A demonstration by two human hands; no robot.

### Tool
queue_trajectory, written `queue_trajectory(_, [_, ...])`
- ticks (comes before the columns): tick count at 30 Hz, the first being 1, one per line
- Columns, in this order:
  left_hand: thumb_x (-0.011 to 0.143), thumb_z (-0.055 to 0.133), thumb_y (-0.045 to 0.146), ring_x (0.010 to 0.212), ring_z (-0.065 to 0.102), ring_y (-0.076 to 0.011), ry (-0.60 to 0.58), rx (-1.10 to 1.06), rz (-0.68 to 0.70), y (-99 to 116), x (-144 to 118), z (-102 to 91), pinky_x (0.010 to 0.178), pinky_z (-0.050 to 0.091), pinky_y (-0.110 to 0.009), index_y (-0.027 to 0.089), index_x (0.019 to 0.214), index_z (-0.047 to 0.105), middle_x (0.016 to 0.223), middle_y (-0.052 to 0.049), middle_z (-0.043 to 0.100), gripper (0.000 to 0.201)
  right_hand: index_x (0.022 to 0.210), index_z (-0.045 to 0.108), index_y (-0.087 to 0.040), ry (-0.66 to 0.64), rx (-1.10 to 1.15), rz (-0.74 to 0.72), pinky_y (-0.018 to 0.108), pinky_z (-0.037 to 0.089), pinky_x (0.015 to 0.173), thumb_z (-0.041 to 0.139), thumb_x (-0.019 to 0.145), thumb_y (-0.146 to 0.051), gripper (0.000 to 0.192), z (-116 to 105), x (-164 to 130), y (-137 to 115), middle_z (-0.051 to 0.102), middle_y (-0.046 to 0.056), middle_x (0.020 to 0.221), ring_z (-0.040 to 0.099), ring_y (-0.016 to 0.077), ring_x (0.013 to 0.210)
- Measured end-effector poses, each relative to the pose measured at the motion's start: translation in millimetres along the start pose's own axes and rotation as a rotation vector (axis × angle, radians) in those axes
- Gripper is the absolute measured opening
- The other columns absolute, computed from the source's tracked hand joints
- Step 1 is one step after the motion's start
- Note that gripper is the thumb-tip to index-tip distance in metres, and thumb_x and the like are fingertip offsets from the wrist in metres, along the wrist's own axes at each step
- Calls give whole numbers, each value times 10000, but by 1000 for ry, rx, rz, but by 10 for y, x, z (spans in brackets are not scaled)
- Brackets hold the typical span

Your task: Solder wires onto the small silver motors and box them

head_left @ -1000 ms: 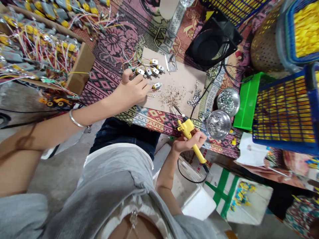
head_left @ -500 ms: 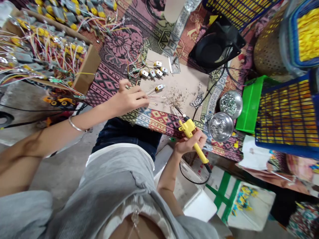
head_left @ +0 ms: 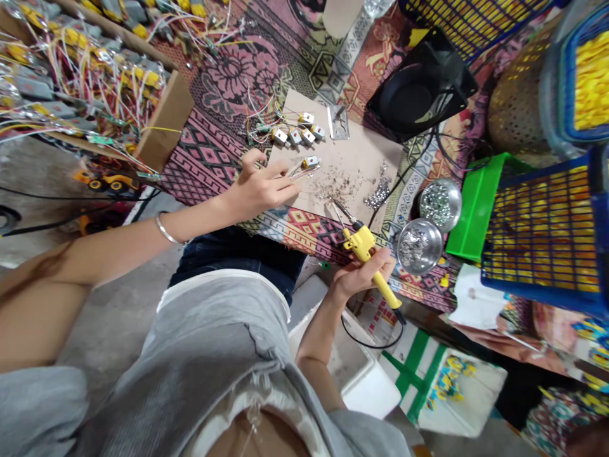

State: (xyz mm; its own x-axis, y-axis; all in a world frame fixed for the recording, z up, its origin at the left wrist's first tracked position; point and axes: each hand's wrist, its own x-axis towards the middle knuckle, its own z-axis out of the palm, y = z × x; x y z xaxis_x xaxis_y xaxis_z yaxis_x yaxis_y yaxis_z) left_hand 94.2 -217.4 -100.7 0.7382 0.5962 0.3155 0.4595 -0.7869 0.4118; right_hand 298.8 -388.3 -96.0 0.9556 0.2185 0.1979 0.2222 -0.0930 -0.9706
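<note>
One small motor [head_left: 311, 162] with thin wire leads, pinched by the leads in left hand [head_left: 259, 187] fingers above the cardboard-covered surface [head_left: 352, 158]. Light, leads flimsy and easily bent; best gripped by the stiff body. Right hand [head_left: 361, 273] closed around yellow soldering iron [head_left: 364, 247], handle only.

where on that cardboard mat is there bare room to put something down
The cardboard mat is barest along its far right part, between the metal bracket and the black fan. Crowded spots: the row of small motors at its far left, solder crumbs mid-mat, and the soldering iron tip at the near edge.
</note>
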Motion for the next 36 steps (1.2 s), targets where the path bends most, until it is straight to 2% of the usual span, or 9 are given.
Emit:
queue_trajectory(2, [1116,373,124,1196,646,-276,-47,92,8,81,15,26,1039,433,-598,285,1111,740,1006,-38,766,401,787,390,-272,-14,-11,-1,267,427,514,550,948,-671,459,4,30,9,385,-67,705,462,98,561])
queue_trajectory(5, [1122,354,128,1171,622,-288,-71,144,-28,161,28,37,1013,427,-623,271,1098,729,1044,-58,749,403,840,419,-276,-67,-58,7,261,395,459,492,966,-692,441,3,76,3,397,-63,722,447,98,531])
queue_trajectory(7, [1124,407,159,1167,614,-289,-49,102,-77,195,36,44,1032,403,-636,279,1086,738,1037,-54,744,355,895,467,-270,-103,-74,3,257,383,444,467,976,-681,419,1,100,-16,430,-51,753,451,98,535])
queue_trajectory(11, [1118,507,255,1199,614,-316,29,38,-150,241,66,83,1075,340,-674,291,1041,761,990,-50,752,268,975,517,-257,-166,-9,35,262,448,500,490,985,-614,358,17,123,-52,485,-33,824,507,103,599])
queue_trajectory(13, [1119,518,292,1207,620,-319,46,38,-156,249,81,108,1088,329,-675,297,1027,765,969,-43,756,264,921,498,-259,-153,16,21,276,490,563,530,976,-615,361,35,124,-56,491,-36,830,540,109,648])
queue_trajectory(16, [1114,518,281,1185,635,-304,51,52,-121,242,93,140,1093,347,-653,295,1018,766,945,-34,750,266,815,442,-266,-77,-49,-108,313,528,655,570,955,-663,441,65,114,-47,456,-46,785,538,121,685])
queue_trajectory(21, [1121,500,281,1186,649,-312,37,76,-28,249,103,149,1064,384,-643,272,1024,756,967,-43,751,273,734,405,-270,7,-89,-252,347,526,702,585,925,-725,526,93,83,-38,392,-44,728,521,140,695])
queue_trajectory(29, [1111,501,297,1206,647,-312,4,12,-46,264,124,146,1082,378,-633,280,1011,749,973,-41,752,268,877,616,-247,-62,-90,-225,393,560,762,582,941,-639,399,15,-5,-62,584,17,861,632,187,809])
queue_trajectory(36, [1091,522,254,1212,644,-318,-26,1,-49,265,128,150,1100,345,-642,273,981,758,991,-35,760,261,866,642,-246,-89,-109,-213,406,561,738,543,944,-652,425,13,-35,-53,597,16,804,632,192,746])
